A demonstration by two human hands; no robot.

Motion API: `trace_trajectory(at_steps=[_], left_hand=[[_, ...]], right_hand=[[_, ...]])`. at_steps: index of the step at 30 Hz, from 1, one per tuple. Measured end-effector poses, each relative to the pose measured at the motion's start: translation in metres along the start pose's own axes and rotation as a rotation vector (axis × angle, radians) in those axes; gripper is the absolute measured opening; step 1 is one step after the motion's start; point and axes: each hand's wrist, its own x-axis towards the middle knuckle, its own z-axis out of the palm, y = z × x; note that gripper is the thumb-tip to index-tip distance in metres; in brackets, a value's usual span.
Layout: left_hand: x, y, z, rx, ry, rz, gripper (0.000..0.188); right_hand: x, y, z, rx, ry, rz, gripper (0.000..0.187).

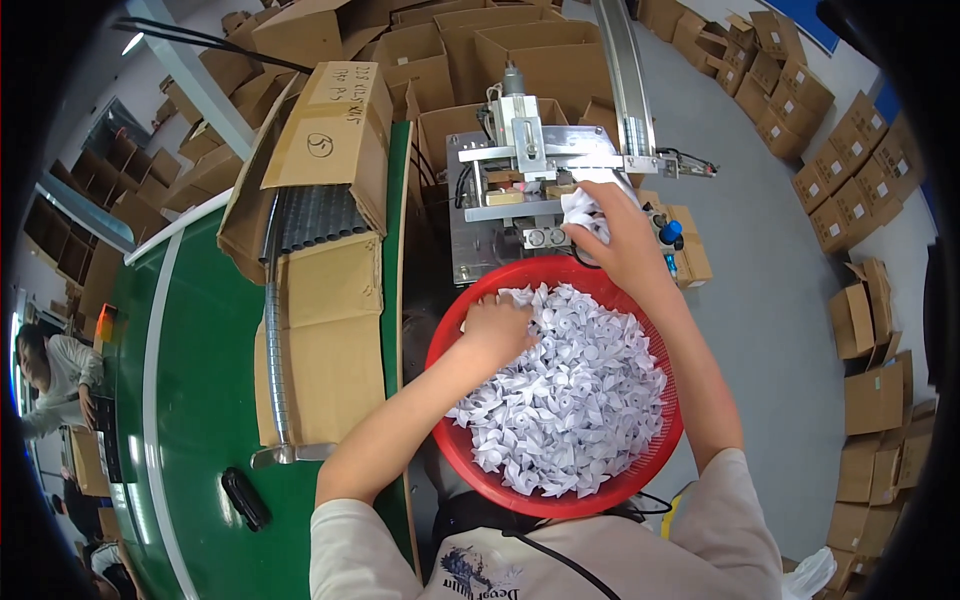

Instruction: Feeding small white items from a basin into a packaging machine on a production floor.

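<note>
A red plastic basket (655, 480) stands in front of me, heaped with small white bladed wheels (570, 400) like little fan impellers. My left hand (497, 328) rests on the heap at its far left side, fingers curled down among the wheels; what they hold, if anything, is hidden. Beyond the basket's far rim, my right hand (622, 235) is closed on a small stack of white bladed wheels (584, 212), raised beside the front of a metal bench machine (520, 190). The fingertips meet the stack near the machine's front bar.
To the left, a green table (210, 370) carries an opened carton (335, 120) of dark tubes (320, 215), a curved metal chute (275, 350) and a black case (245, 498). A blue knob (671, 232) sits right of the machine. Cartons (850, 150) line the right wall. Another person (65, 375) sits far left.
</note>
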Motion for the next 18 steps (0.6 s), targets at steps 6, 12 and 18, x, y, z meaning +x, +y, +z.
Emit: trace_trajectory(at_steps=[6,12,18], left_hand=[[-0.001,0.003,0.015,-0.058,-0.245,0.005,0.043],[-0.002,0.007,0.011,-0.103,-0.295,0.012,0.045],[0.000,0.006,0.007,-0.129,-0.318,0.014,0.047]], right_hand=[[0.030,-0.005,0.010,-0.221,-0.014,-0.078,0.046],[0.037,-0.008,0.016,-0.356,-0.133,-0.094,0.050],[0.040,-0.008,0.008,-0.305,-0.213,-0.108,0.051]])
